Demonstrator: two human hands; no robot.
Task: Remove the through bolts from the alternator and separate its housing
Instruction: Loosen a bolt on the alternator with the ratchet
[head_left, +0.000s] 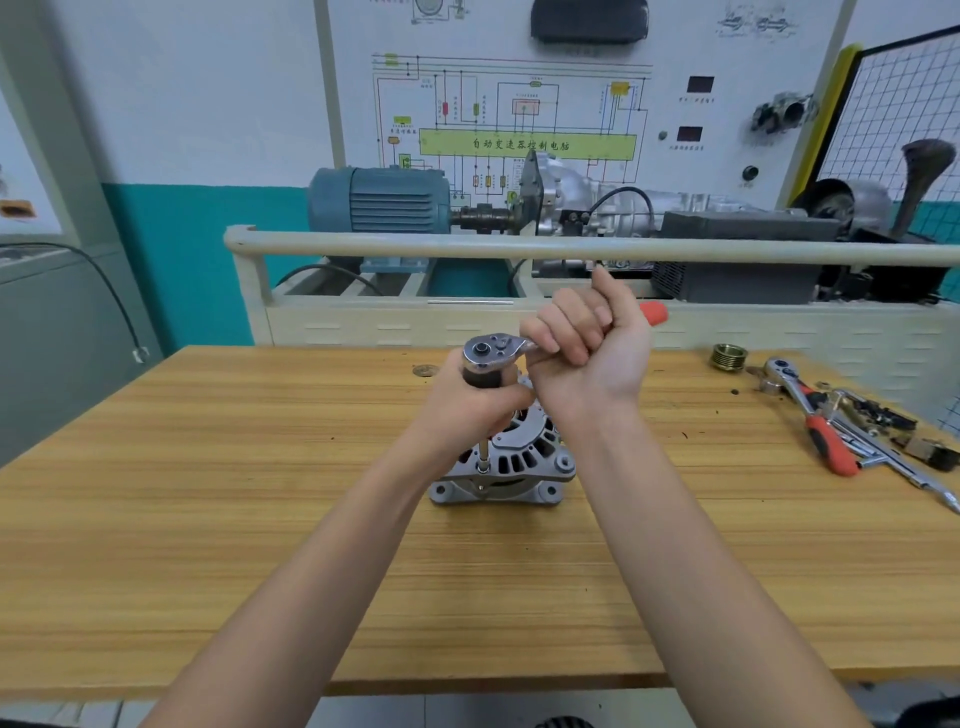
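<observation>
Alternator (511, 467) stands mid-table (208, 519), partly behind your wrists. Your right hand (587, 358) is wrapped tight round the ratchet (493, 351) handle, red end poking out past the fist. Your left hand (467, 400) grips the dark piece under the ratchet head; the extension (484, 453) runs down to a bolt at the housing rim. Spare ratchet (810, 415) and pulley (729, 357) lie far right.

The alternator (511, 467) is silver-grey metal. The ratchet (496, 351) has a shiny steel head and an orange-red handle. The table (208, 519) shows yellow-brown wood stripes. The wall (197, 249) is teal below, white above.
</observation>
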